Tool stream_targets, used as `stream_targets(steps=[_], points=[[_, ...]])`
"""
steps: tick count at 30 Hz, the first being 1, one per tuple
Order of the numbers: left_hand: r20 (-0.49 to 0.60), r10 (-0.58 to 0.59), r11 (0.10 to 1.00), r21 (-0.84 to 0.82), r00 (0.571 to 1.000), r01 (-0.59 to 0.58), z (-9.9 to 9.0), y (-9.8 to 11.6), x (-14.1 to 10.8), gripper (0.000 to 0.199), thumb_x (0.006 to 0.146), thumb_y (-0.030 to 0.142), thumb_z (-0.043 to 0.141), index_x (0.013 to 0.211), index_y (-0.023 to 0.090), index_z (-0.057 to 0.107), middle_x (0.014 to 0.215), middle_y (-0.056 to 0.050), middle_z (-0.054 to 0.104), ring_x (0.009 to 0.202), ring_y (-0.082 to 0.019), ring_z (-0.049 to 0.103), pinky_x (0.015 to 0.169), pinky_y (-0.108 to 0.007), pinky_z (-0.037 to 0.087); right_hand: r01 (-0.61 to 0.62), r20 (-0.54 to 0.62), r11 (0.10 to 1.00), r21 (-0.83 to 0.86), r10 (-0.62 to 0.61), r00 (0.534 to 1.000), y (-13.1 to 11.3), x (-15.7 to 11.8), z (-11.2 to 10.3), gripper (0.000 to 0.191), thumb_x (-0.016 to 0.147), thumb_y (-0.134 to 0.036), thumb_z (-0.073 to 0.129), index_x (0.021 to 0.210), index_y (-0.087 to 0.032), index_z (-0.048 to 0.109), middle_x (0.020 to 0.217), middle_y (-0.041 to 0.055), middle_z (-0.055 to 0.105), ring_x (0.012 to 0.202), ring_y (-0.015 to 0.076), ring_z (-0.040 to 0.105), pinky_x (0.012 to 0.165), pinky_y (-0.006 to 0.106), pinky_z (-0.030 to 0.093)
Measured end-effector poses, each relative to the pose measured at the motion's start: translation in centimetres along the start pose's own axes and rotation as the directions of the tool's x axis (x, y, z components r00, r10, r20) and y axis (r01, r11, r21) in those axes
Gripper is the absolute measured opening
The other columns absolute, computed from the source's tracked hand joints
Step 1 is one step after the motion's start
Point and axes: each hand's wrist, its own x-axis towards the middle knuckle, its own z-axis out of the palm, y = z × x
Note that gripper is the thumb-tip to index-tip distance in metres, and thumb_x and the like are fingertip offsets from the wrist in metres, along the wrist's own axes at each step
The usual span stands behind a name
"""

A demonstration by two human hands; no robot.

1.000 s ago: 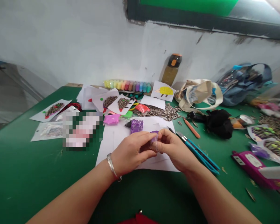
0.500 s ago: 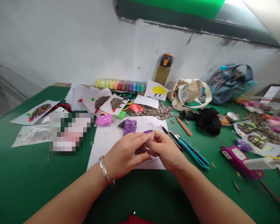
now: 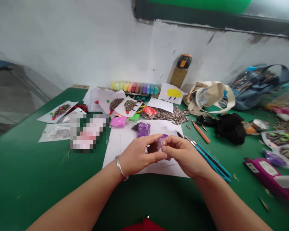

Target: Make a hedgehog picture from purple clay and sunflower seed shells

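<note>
Sitting between 2 hands (image 3: 138,152) (image 3: 186,157) — clear packet (image 3: 160,146), pinched, above paper (image 3: 114,154).

Silver on the left wrist (image 3: 125,165), folks! A shiny bracelet (image 3: 119,166), curved and smooth, its band tapering underneath. Both forearms (image 3: 93,189) bare here, and low down, bright red clothing (image 3: 144,226) peeks in, topped by one tiny gleaming bead (image 3: 147,217).

My counter (image 3: 26,179) is green. A big white paper (image 3: 115,154) lies flat on it, right in front of me. Past it sits a heap of little seeds (image 3: 170,115) (a few lie off alone). To my right are an orange tool (image 3: 201,132), a black bundle (image 3: 231,128) and a pink gadget (image 3: 267,182).
</note>
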Motion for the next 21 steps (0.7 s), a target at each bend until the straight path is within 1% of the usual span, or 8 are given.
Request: stream_targets(steps=[2, 4, 8, 11, 13, 17, 19, 21], points=[[0.068, -0.050, 0.992, -0.117, 0.996, 0.058, -0.1, 0.4, -0.1, 0.019, 0.086, 0.034, 0.063, 0.096, 0.020, 0.067, 0.072, 0.002, 0.066, 0.063, -0.013, 0.060, 0.063, -0.025, 0.050, -0.009, 0.023, 1.000, -0.008, 0.009, 1.000, 0.1, 0.0, 0.1, 0.020, 0.076, -0.032, 0.075, 0.080, -0.017, 0.063, 0.067, -0.0018, 0.060, 0.059, 0.0099, 0.051, 0.057, 0.025, 0.040], [0.107, -0.096, 0.974, -0.197, 0.990, 0.115, -0.2, 0.7, -0.2, 0.017, 0.087, 0.034, 0.060, 0.085, 0.018, 0.065, 0.063, 0.003, 0.062, 0.057, -0.011, 0.056, 0.058, -0.023, 0.047, -0.019, 0.040, 1.000, -0.008, 0.019, 0.999, 0.1, 0.1, 0.1, 0.022, 0.079, -0.036, 0.073, 0.078, -0.017, 0.063, 0.065, -0.0019, 0.059, 0.057, 0.0091, 0.050, 0.055, 0.024, 0.038], [0.088, -0.187, 0.936, -0.287, 0.978, 0.204, -0.4, 0.7, -0.2, 0.021, 0.084, 0.037, 0.064, 0.081, 0.017, 0.061, 0.056, 0.003, 0.060, 0.050, -0.010, 0.054, 0.050, -0.022, 0.045, -0.039, 0.033, 0.998, 0.043, 0.037, 0.999, 0.0, 0.0, 0.0, 0.030, 0.087, -0.047, 0.062, 0.084, -0.018, 0.066, 0.061, -0.0023, 0.058, 0.055, 0.0098, 0.051, 0.057, 0.025, 0.039], [0.049, -0.221, 0.917, -0.330, 0.974, 0.225, -0.4, 0.4, 0.0, 0.024, 0.083, 0.039, 0.066, 0.077, 0.017, 0.058, 0.055, 0.003, 0.059, 0.048, -0.010, 0.055, 0.046, -0.021, 0.045, -0.005, 0.054, 0.999, -0.032, 0.007, 0.999, -0.1, -0.1, 0.0, 0.025, 0.081, -0.042, 0.070, 0.087, -0.018, 0.068, 0.066, -0.0016, 0.060, 0.061, 0.0111, 0.053, 0.063, 0.027, 0.042], [0.052, -0.228, 0.896, -0.380, 0.972, 0.230, -0.3, 0.2, 0.2, 0.026, 0.084, 0.041, 0.065, 0.077, 0.016, 0.057, 0.056, 0.002, 0.061, 0.047, -0.011, 0.057, 0.046, -0.022, 0.047, 0.013, 0.052, 0.998, -0.061, -0.010, 0.999, -0.2, -0.1, 0.0, 0.024, 0.079, -0.040, 0.072, 0.085, -0.017, 0.069, 0.071, 0.0000, 0.063, 0.063, 0.0116, 0.053, 0.063, 0.027, 0.042], [0.101, -0.242, 0.831, -0.493, 0.965, 0.260, -0.3, 0.3, 0.4, 0.029, 0.087, 0.043, 0.060, 0.081, 0.015, 0.058, 0.059, -0.001, 0.066, 0.048, -0.014, 0.063, 0.050, -0.027, 0.055, 0.031, -0.051, 0.998, -0.056, -0.034, 0.998, -0.1, 0.3, -0.1, 0.024, 0.077, -0.041, 0.073, 0.083, -0.018, 0.069, 0.071, 0.0006, 0.063, 0.062, 0.0114, 0.052, 0.060, 0.027, 0.044], [0.051, -0.243, 0.855, -0.461, 0.969, 0.239, -0.7, 0.3, 0.4, 0.027, 0.087, 0.041, 0.062, 0.080, 0.015, 0.060, 0.060, -0.002, 0.068, 0.050, -0.015, 0.065, 0.052, -0.028, 0.057, 0.050, -0.103, 0.995, -0.083, -0.059, 0.993, 0.0, 0.5, -0.3, 0.028, 0.081, -0.044, 0.068, 0.086, -0.017, 0.070, 0.071, 0.0011, 0.063, 0.061, 0.0116, 0.053, 0.061, 0.027, 0.045], [-0.075, -0.224, 0.910, -0.372, 0.972, 0.181, -1.6, 0.0, 0.5, 0.026, 0.087, 0.041, 0.060, 0.078, 0.017, 0.063, 0.062, -0.002, 0.069, 0.052, -0.017, 0.067, 0.053, -0.030, 0.058, 0.074, -0.165, 0.988, -0.135, -0.096, 0.982, -0.1, 0.6, -0.7, 0.032, 0.085, -0.047, 0.062, 0.091, -0.017, 0.071, 0.074, 0.0025, 0.064, 0.061, 0.0120, 0.054, 0.062, 0.028, 0.046]])
